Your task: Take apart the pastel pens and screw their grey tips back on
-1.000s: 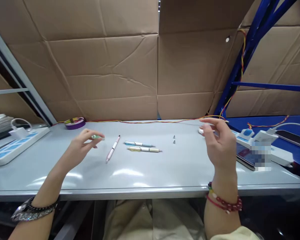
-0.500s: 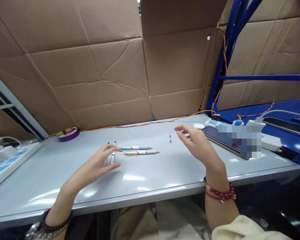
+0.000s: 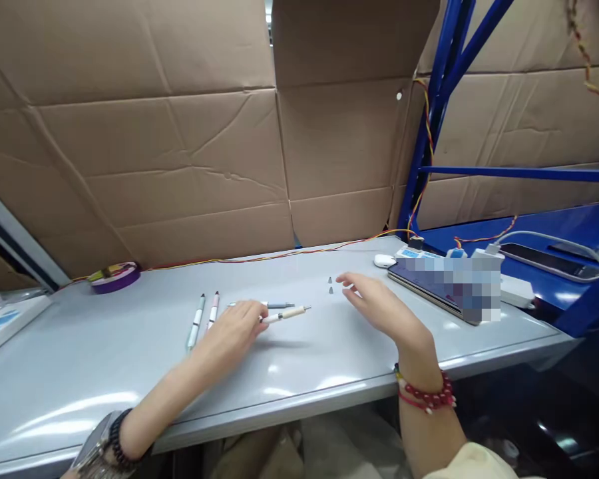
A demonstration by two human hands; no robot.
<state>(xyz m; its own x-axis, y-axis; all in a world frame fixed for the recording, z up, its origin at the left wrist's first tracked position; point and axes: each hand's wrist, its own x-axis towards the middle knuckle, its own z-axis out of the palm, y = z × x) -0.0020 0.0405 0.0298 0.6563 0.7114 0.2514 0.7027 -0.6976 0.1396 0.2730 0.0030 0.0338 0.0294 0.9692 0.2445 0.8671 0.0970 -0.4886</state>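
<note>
My left hand [image 3: 242,326] is closed around the rear of a cream-and-white pen [image 3: 288,314], whose tip points right and sits slightly above the table. Just behind it lies a blue pen [image 3: 280,305], partly covered by my fingers. To the left rest a green-and-white pen [image 3: 196,322] and a pink-and-white pen [image 3: 213,309], side by side; my hand hides the pink one's near end. My right hand [image 3: 372,299] hovers with bent, parted fingers and holds nothing. Close to its fingertips stand two small grey cone-shaped tips [image 3: 330,290].
A purple tape roll [image 3: 114,278] sits at the back left, by a white power strip [image 3: 14,324]. On the right are a dark phone [image 3: 429,286], a white rounded case [image 3: 384,261] and plugged chargers. Cardboard [image 3: 194,166] walls the back; a blue metal frame [image 3: 432,126] rises at right.
My left hand set the green pen down beside the pink one, moved right and took hold of the cream pen, tilting it up. My right hand came left toward the grey tips. The view shifted.
</note>
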